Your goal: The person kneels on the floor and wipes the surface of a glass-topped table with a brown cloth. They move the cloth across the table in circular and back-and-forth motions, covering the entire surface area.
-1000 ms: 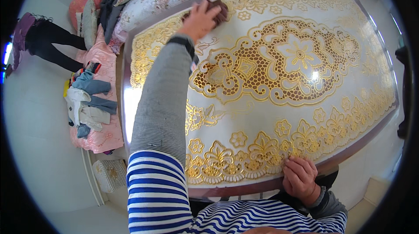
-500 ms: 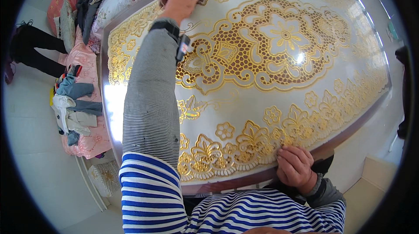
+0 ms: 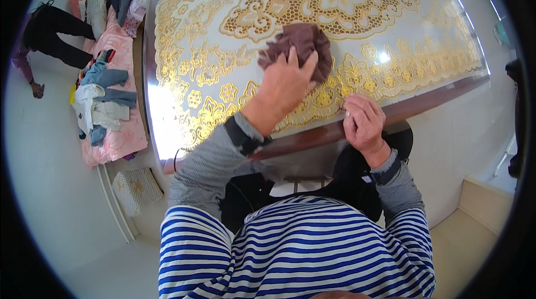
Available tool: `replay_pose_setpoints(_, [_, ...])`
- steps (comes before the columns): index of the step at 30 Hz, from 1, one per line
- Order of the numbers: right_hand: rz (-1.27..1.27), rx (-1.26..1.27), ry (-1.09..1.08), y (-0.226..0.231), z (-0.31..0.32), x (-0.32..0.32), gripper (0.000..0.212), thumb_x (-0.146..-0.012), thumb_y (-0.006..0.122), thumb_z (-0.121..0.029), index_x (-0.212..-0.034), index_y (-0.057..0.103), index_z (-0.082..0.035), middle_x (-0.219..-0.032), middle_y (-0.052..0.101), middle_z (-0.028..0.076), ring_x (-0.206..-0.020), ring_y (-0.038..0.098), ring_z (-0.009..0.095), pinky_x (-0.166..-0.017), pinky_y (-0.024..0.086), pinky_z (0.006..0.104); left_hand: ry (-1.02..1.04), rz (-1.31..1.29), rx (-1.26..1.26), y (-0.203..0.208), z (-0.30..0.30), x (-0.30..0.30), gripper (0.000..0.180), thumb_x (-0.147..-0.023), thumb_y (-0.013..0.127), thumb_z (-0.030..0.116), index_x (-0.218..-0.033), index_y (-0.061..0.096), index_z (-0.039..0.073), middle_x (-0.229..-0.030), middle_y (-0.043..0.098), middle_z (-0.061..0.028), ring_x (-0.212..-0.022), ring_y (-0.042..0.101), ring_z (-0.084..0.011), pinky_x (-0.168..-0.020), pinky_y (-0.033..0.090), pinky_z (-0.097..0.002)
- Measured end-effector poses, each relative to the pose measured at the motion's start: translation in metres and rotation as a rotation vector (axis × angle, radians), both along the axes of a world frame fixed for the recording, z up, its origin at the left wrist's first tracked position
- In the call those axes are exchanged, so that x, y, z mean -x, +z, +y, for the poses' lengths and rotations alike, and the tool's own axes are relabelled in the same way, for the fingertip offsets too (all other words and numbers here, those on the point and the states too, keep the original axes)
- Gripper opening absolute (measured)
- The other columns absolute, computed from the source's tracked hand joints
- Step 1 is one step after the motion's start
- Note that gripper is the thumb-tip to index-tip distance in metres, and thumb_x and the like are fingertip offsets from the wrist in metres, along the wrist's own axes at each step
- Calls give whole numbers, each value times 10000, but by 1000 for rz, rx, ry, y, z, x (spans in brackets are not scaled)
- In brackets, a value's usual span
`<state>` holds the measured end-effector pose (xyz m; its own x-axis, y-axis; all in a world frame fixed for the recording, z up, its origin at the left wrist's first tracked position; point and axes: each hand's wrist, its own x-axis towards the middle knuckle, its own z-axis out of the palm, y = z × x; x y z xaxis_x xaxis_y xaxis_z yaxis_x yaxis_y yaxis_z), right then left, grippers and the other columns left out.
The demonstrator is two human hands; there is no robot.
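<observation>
A crumpled brown-purple cloth [image 3: 304,42] lies on the table near its front edge. My left hand [image 3: 283,88] presses down over it with the fingers spread and bent into its folds, gripping it. Beneath is a white and gold lace-patterned table cover [image 3: 349,3], glossy on top. Close to the front edge of the table, my right hand [image 3: 364,123] is curled closed, its fingertips at the border of the cover. Whether anything is between those fingers is hidden.
Folded clothes [image 3: 103,98] lie on a pink-covered surface [image 3: 131,128] at the left. Behind it a person in black trousers [image 3: 56,31] bends over. A patterned stool [image 3: 138,190] stands on the floor at lower left. The table's dark edge [image 3: 318,136] runs before me.
My left hand has drawn the cloth from the far left edge back toward me and to the right. The right hand stays near the front edge. My view has shifted with my head.
</observation>
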<state>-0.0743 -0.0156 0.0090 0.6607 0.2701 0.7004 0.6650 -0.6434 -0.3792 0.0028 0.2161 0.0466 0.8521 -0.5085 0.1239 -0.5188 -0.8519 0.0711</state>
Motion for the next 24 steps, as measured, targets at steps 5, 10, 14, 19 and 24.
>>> replay_pose_setpoints(5, [-35, -165, 19, -4, -4, 3, 219, -824, 640, 72, -1036, 668, 21, -1036, 703, 161, -949, 700, 363, -852, 585, 430, -49, -47, 73, 4, -17, 110, 742, -763, 835, 349, -1442, 580, 196, -1348, 635, -258, -1105, 686, -363, -813, 618, -404])
replay_pose_setpoints(10, [-4, -186, 87, 2, -5, 3, 206, -840, 651, 55, -1042, 674, 21, -1027, 705, 158, -947, 700, 357, -857, 582, 434, -41, -153, 84, -2, -27, 134, 790, -704, 860, 319, -1442, 596, 225, -1375, 632, -202, -1129, 673, -347, -810, 620, -398])
replay_pose_setpoints(14, [116, -144, 82, 18, -1, 11, 262, -885, 692, -41, -1140, 686, 15, -1161, 681, 181, -1042, 671, 378, -910, 563, 451, -52, -58, 216, 0, -37, 121, 798, -739, 829, 289, -1482, 558, 176, -1348, 638, -230, -1109, 674, -363, -727, 616, -416])
replay_pose_setpoints(19, [294, 120, 46, 19, 33, 49, 551, -851, 797, -291, -1352, 655, -113, -1518, 496, 171, -1390, 468, 422, -1150, 390, 550, -48, 21, 426, 10, 10, 136, 830, -712, 879, 246, -1448, 545, 56, -1494, 555, -172, -1404, 499, -408, -1128, 471, -470])
replay_pose_setpoints(24, [264, 388, -32, 13, 25, 54, 597, -806, 828, -329, -1359, 663, -176, -1568, 461, 153, -1421, 440, 420, -1139, 389, 572, 321, -161, 383, -2, 128, 152, 658, -774, 854, 110, -1381, 616, 28, -1511, 518, -247, -1416, 487, -445, -1154, 450, -492])
